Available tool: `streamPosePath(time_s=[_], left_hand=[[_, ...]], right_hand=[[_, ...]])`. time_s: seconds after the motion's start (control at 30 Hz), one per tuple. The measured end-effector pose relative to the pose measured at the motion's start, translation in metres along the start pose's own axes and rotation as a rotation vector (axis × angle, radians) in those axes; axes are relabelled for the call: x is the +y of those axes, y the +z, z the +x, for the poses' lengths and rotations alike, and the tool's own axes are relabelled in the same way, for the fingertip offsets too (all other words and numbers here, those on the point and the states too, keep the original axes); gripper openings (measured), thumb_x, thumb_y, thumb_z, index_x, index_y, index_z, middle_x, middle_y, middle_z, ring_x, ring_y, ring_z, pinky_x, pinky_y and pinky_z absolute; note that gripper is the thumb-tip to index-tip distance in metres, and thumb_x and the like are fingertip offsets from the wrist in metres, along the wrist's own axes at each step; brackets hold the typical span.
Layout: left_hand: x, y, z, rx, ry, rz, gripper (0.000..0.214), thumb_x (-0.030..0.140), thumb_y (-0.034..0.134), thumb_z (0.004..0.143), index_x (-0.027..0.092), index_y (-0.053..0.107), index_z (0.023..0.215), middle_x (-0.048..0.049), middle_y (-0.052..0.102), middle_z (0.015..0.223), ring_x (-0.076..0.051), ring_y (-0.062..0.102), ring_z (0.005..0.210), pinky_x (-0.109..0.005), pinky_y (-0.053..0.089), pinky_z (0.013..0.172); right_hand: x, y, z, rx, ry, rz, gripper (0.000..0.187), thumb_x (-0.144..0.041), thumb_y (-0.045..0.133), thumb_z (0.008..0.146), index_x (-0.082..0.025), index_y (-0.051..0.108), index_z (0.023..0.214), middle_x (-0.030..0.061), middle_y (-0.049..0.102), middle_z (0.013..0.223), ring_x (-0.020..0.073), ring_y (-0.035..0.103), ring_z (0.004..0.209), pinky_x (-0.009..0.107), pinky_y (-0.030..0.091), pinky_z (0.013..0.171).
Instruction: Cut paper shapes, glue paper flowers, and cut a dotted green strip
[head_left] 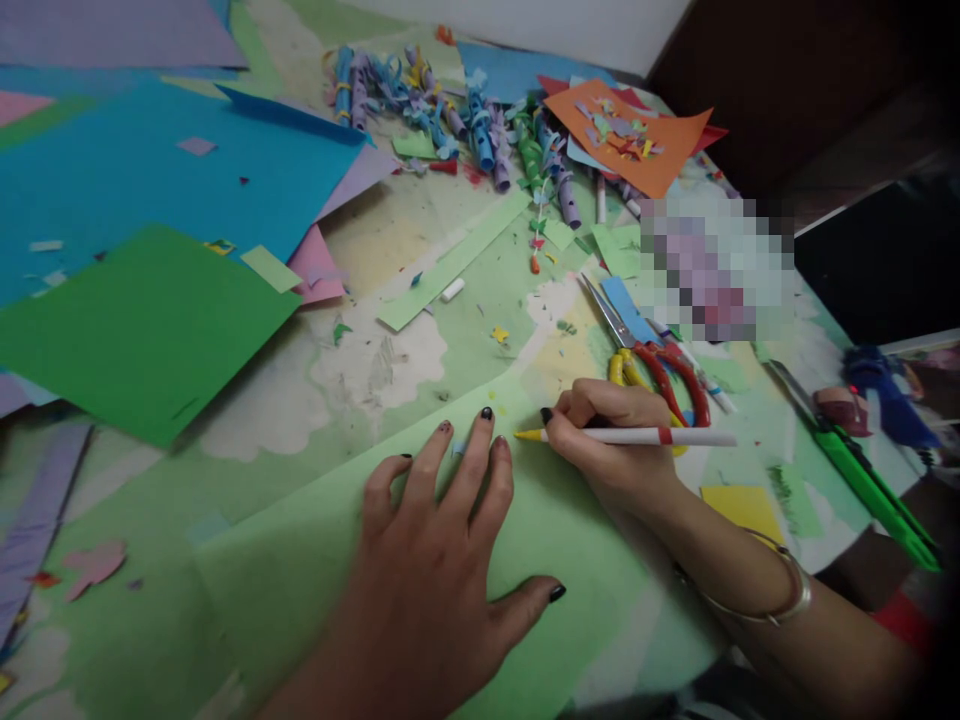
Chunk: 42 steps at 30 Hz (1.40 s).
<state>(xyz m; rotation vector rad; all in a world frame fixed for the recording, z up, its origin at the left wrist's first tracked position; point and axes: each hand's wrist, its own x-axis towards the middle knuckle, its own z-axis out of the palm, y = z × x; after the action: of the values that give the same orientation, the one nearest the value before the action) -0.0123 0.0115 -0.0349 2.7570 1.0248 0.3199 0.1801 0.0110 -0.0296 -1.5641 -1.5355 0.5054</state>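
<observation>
A light green sheet of paper (570,560) lies in front of me on the table. My left hand (435,560) rests on it palm down, fingers spread, holding nothing. In my right hand (615,440) is a felt-tip pen (697,437) with a white barrel, a red band and a yellow tip, gripped like a pencil. The yellow tip is close to the sheet, just right of my left fingertips; whether it touches cannot be seen. Small yellow marks (495,402) show near the sheet's upper edge. Scissors (637,345) with red and yellow handles lie beyond my right hand.
A green utility knife (862,480) and a blue glue gun (889,395) lie at the right. Blue card (187,180) and dark green card (150,330) cover the left. Several decorated paper rolls (480,120) and an orange sheet (667,150) with scraps sit at the back.
</observation>
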Motion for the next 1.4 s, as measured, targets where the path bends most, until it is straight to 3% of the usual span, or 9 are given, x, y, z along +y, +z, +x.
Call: streamPosePath(time_s=[0.2,0.43,0.7,1.4], left_hand=[[-0.0001,0.0002,-0.0002,-0.015,-0.005,-0.005,0.075,0.068,0.035,0.085,0.014,0.049,0.136,-0.0091,0.041,0.149,-0.037,0.039,0.127,-0.054,0.022,0.095],[-0.0005,-0.0005,0.0008,-0.023,-0.003,-0.006,0.074,0.067,0.036,0.086,0.015,0.049,0.136,-0.0087,0.039,0.150,-0.037,0.038,0.128,-0.054,0.022,0.095],[0.0006,-0.0006,-0.0006,-0.026,-0.006,-0.020,0.075,0.067,0.036,0.086,0.014,0.049,0.136,-0.0091,0.040,0.149,-0.038,0.038,0.128,-0.054,0.022,0.095],[-0.0001,-0.0015,0.0004,-0.018,-0.007,-0.018,0.075,0.068,0.036,0.085,0.014,0.050,0.135,-0.0094,0.041,0.148,-0.038,0.039,0.127,-0.055,0.022,0.094]], right_hand=[[0.0000,0.0012,0.0018,0.053,0.001,0.030,0.037,-0.005,0.057,0.072,-0.019,0.029,0.053,-0.0078,0.031,0.049,0.0046,0.029,0.046,0.020,0.023,0.043],[0.0019,0.0003,-0.0001,-0.011,0.020,0.014,0.036,-0.009,0.059,0.073,-0.020,0.032,0.053,-0.0069,0.035,0.048,0.0059,0.034,0.045,0.021,0.026,0.043],[-0.0002,0.0009,0.0016,0.045,0.014,-0.002,0.036,-0.008,0.057,0.073,-0.020,0.030,0.053,-0.0070,0.033,0.048,0.0058,0.031,0.046,0.021,0.025,0.043],[0.0010,0.0001,0.0001,-0.011,0.029,0.009,0.035,-0.012,0.059,0.074,-0.020,0.032,0.053,-0.0063,0.037,0.048,0.0067,0.035,0.046,0.021,0.027,0.043]])
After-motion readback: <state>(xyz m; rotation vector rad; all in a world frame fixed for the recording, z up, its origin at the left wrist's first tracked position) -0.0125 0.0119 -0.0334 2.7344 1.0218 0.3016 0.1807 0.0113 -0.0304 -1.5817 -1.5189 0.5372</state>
